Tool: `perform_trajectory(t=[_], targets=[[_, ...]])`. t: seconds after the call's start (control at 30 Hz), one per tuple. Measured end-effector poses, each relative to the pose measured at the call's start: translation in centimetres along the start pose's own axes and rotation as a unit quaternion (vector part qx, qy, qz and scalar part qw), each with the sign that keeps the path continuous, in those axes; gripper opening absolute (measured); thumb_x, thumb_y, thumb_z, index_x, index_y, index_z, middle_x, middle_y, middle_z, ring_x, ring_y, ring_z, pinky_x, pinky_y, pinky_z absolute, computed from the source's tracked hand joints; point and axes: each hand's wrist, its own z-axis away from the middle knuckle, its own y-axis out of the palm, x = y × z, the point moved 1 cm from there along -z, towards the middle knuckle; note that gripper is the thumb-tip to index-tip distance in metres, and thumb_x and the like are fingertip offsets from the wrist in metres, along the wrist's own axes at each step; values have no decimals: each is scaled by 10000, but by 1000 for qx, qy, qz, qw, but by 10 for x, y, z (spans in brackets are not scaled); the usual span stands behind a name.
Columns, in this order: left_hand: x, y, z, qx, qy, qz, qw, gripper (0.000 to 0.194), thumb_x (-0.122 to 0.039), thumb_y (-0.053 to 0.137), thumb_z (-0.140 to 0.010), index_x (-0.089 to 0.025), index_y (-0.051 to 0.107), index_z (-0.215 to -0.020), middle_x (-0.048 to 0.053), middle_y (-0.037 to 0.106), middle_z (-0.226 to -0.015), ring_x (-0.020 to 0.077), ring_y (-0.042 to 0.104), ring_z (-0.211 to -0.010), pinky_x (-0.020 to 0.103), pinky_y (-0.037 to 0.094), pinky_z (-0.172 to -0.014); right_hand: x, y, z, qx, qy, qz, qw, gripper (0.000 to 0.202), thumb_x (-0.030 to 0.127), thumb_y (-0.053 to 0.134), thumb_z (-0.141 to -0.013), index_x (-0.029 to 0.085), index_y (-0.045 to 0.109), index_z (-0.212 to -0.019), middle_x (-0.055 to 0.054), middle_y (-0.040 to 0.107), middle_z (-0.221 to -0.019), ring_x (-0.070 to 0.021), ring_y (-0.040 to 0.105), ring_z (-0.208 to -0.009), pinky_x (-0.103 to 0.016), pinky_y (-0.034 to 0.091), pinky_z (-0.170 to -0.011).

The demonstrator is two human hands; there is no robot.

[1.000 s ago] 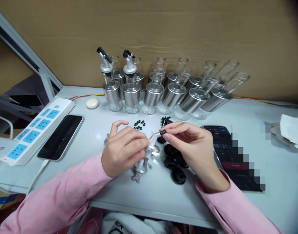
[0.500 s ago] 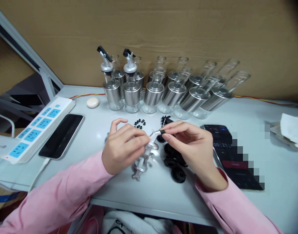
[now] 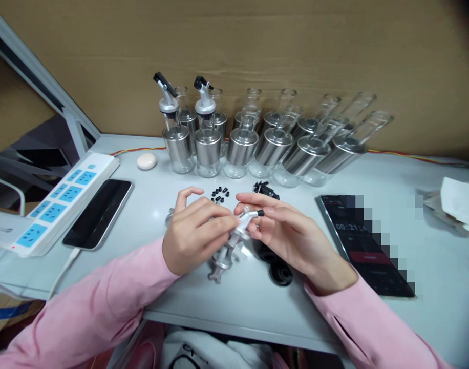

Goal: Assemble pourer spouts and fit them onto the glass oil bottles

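My left hand (image 3: 199,233) is closed on a silver pourer spout (image 3: 245,219), its thumb and fingers pinching the body. A small black tip (image 3: 260,212) sits on the spout's right end. Around that end curls my right hand (image 3: 292,233), its fingers touching the spout near the tip. Further silver spout pieces (image 3: 221,259) lie on the table beneath my hands. Black round stoppers (image 3: 280,273) lie partly hidden under my right hand. Small black caps (image 3: 219,195) and a heap of black lever pieces (image 3: 265,189) are just beyond my hands.
Steel-sleeved glass bottles (image 3: 240,148) line the back; two at the left carry pourers (image 3: 205,105). A power strip (image 3: 65,205), a phone (image 3: 98,215) and a beige round object (image 3: 146,161) are at left. Another phone (image 3: 367,246) and white packaging (image 3: 461,205) are at right.
My right hand's fingers have shifted from pinching the black tip to curling around the spout, leaving the tip in view. The spout has turned slightly in my left hand.
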Motion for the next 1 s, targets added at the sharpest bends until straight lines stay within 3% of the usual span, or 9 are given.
perform_trajectory(t=[0.27, 0.53, 0.73, 0.9, 1.0], targets=[[0, 2, 0, 7, 5, 5, 1000, 120, -94, 542, -831, -190, 577, -896, -10, 681, -781, 116, 585, -673, 405, 338, -881, -2, -2, 3, 15, -7, -29, 999, 281, 148, 612, -760, 207, 605, -1035, -19, 644, -902, -75, 539, -646, -220, 438, -645], [0, 1, 1, 8, 3, 11, 1000, 115, -102, 537, -839, -192, 577, -900, -10, 685, -795, 112, 597, -676, 399, 336, -885, -2, 2, 3, 5, -27, -30, 999, 244, 131, 627, -747, 238, 569, -958, 2, 631, -846, -78, 507, -620, -232, 431, -645], [1, 1, 0, -8, -13, 10, 1000, 114, -101, 552, -832, -193, 583, -892, -8, 686, -801, 117, 603, -695, 407, 342, -889, -5, 2, 3, -12, -43, 18, 999, 222, 253, 644, -777, 213, 651, -996, -28, 621, -958, -104, 550, -756, -243, 440, -693], [1, 2, 0, 1, -13, 5, 1000, 107, -102, 549, -840, -190, 586, -887, -5, 691, -810, 123, 609, -712, 402, 345, -878, -6, 1, 1, -37, -47, 90, 994, 203, 325, 701, -743, 198, 695, -902, 4, 589, -721, -92, 496, -658, -235, 416, -663], [1, 2, -1, 2, -9, 5, 1000, 108, -100, 549, -847, -193, 585, -889, -8, 702, -810, 123, 618, -726, 392, 343, -874, -7, 0, 0, -38, -33, 96, 994, 277, 379, 709, -729, 191, 698, -931, -16, 609, -773, -102, 503, -673, -245, 421, -665]])
